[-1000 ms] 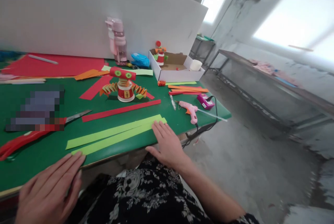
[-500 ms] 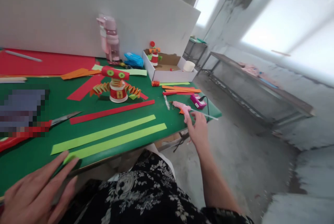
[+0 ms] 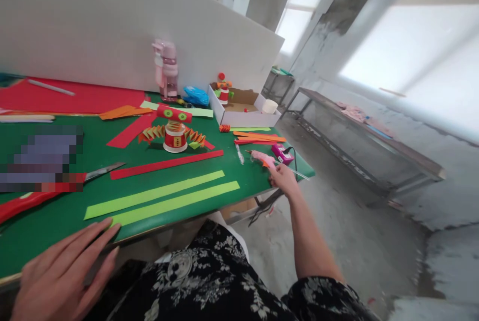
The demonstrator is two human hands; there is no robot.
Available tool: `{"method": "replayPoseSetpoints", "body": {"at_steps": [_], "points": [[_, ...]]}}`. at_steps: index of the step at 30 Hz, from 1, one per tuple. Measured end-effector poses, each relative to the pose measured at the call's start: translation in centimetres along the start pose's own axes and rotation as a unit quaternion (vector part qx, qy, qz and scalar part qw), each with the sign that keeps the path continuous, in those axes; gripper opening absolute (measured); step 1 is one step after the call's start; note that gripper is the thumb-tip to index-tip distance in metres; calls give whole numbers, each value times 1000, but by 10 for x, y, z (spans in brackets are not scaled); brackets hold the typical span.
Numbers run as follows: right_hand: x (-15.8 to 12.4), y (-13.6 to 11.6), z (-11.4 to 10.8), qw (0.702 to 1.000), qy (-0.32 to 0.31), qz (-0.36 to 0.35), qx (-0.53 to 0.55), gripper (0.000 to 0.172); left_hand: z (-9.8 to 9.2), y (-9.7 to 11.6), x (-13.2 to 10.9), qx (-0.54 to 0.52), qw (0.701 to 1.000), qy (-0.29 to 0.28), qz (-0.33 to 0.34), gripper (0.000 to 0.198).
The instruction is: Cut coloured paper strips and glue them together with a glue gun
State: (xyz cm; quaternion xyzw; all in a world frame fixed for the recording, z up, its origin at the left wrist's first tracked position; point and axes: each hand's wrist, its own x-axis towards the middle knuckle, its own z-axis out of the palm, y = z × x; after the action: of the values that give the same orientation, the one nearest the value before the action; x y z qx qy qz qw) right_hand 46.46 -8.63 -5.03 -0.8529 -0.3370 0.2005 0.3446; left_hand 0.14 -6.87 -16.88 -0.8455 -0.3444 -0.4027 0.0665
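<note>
My right hand point(image 3: 285, 179) is closed around the handle of a pink hot glue gun point(image 3: 263, 158) at the table's right end, and a clear glue stick point(image 3: 299, 174) juts from its back. My left hand point(image 3: 69, 268) rests at the near table edge with fingers stretched out, the fingertips on the left end of a lime-green paper strip point(image 3: 179, 203). A second lime-green strip point(image 3: 155, 194) and a red strip point(image 3: 168, 164) lie beyond it. Behind these stands a paper figure point(image 3: 175, 137) with a red cup body, a red roll head with green eyes and folded paper arms.
A white open box point(image 3: 247, 120) holds a similar figure point(image 3: 223, 92). Near the glue gun are a purple box with a cable point(image 3: 282, 154), orange strips point(image 3: 260, 138) and a white pen point(image 3: 239, 154). Red scissors point(image 3: 45, 196) lie left; a pink bottle point(image 3: 169, 72) stands behind.
My right hand has closed on the glue gun's handle, and the gun has tilted. My left hand stays by the green strip. The whole view has shifted slightly.
</note>
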Motion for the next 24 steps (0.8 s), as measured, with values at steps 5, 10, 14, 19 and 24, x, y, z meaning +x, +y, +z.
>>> {"method": "replayPoseSetpoints", "body": {"at_steps": [5, 10, 14, 19, 24], "points": [[-30, -5, -1, 974, -4, -45, 220, 33, -12, 29, 17, 49, 999, -5, -17, 63], [-63, -18, 9, 841, -277, 11, 464, 34, -22, 37, 18, 45, 997, -22, -56, 54], [-82, -39, 25, 844, -320, -10, 430, 32, -33, 41, 18, 66, 996, -11, -66, 51], [-102, -62, 38, 862, -352, -91, 354, 48, -34, 41, 23, 93, 993, -33, -61, 43], [-113, -68, 46, 878, -340, -98, 322, 56, -28, 44, 28, 136, 985, -97, -37, 39]]}}
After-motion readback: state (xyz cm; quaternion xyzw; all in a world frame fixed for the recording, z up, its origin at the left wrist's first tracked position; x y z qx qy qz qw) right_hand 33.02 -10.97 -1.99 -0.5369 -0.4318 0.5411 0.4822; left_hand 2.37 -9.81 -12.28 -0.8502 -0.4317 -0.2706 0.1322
